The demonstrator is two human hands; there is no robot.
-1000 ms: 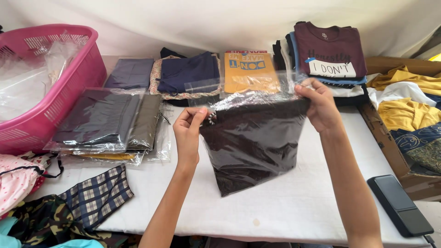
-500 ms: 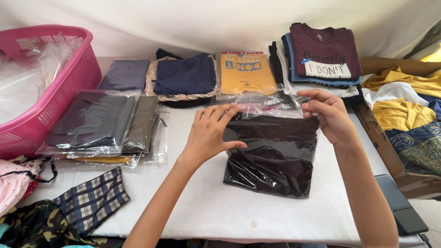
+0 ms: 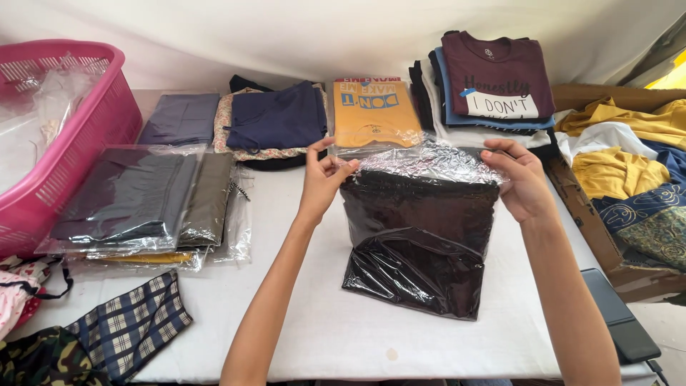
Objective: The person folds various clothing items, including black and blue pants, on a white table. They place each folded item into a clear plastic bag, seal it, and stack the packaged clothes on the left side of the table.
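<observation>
A clear, crinkly plastic bag holding a folded dark garment stands half-raised in the middle of the white-covered worktop, its lower part bent forward and resting on the cloth. The film is glossy and creased, catching the light along the empty top flap. The left hand pinches the flap's left corner between thumb and fingers; the right hand is closed on the right corner in the same way, so the flap is stretched between them.

Just behind the bag lies a flat orange T-shirt in its own clear wrap, printed side up. Left of it sits a folded navy garment on a floral cloth, then a folded grey-blue piece. To the right rises a stack of folded shirts topped by a maroon one with a white print panel. A low pile of bagged dark garments, smooth and shiny, lies on the worktop's left side, well apart from the hands. Beyond it stands a pink plastic lattice basket with loose clear film inside. A blue plaid cloth and a camouflage cloth hang at the near left edge. At the right, a cardboard box holds yellow and patterned blue fabrics, and a dark flat device lies near the right forearm.
</observation>
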